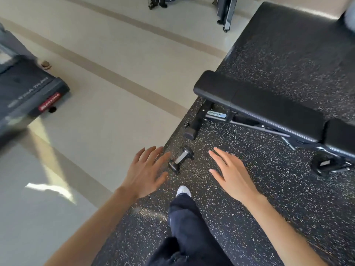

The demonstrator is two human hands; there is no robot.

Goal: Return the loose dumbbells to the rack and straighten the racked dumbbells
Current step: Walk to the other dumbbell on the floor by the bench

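Your left hand (147,170) and right hand (230,172) both reach forward with fingers straight and spread, holding nothing. Between them a small dumbbell (181,158) lies on the speckled black mat (269,189), near its edge, beside the pale floor (115,73). A black bench (269,106) stands just beyond it.

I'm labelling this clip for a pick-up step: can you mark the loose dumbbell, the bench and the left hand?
dumbbell (181,157), head view, on its metal handle.
bench (269,104), head view, on the black pad.
left hand (146,174), head view, on the back of the hand.
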